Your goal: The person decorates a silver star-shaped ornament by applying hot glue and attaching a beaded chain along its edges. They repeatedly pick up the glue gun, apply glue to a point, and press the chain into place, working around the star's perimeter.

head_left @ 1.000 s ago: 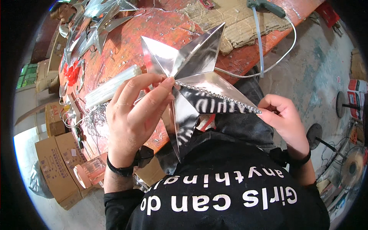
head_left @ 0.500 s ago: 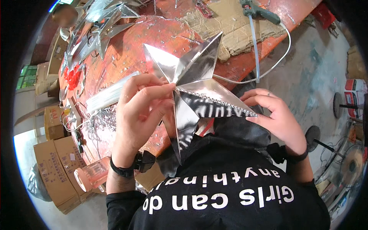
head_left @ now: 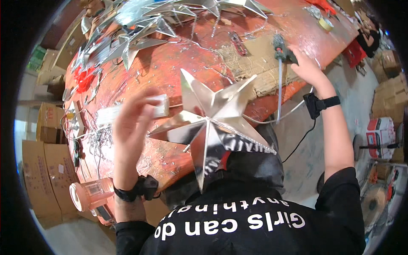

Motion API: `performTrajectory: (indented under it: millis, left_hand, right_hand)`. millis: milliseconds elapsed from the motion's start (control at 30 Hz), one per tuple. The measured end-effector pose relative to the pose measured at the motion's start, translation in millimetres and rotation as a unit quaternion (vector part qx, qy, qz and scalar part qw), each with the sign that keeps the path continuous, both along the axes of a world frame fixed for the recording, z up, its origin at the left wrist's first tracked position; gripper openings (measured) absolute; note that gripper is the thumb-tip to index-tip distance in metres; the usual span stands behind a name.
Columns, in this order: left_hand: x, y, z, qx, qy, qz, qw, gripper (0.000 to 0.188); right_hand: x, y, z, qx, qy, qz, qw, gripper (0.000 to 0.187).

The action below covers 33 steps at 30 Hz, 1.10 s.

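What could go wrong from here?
The star juts past the table edge with no clear grip on it; it may slip.
The right hand is at the glue gun, whose cord runs behind the star; lifting the gun might drag the cord into it.

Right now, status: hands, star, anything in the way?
Left hand looks empty, blurred; right hand at glue gun. Silver star unheld, overlapping table edge. White cord passes behind it.

One foreground star, one glue gun, two wristbands
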<state>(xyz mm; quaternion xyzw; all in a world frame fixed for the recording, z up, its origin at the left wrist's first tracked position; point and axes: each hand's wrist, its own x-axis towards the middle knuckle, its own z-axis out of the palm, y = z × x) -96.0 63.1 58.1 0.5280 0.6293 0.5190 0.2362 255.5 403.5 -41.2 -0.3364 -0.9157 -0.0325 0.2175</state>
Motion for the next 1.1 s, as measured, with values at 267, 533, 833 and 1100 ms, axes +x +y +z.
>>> performTrajectory:
  millis: [267,533,833,1100]
  left_hand:
    - [-79,-50,-34,0.191,-0.199,0.265,0.924,0.014]
    - [-58,-36,-70,0.098,-0.262,0.193,0.940,0.010]
    - [-42,-37,-76,0.036,-0.254,0.134,0.957,0.012]
    - [-33,-34,-76,-0.004,-0.277,0.129,0.952,0.008]
  right_hand:
    - [-23,-19,61,-0.078,-0.101,-0.062,0.990,0.049]
    - [26,-81,111,-0.406,0.350,-0.019,0.844,0.032]
    - [-36,-213,136,-0.240,0.110,0.207,0.942,0.085]
    - [-51,-228,120,-0.202,0.108,0.171,0.958,0.100]
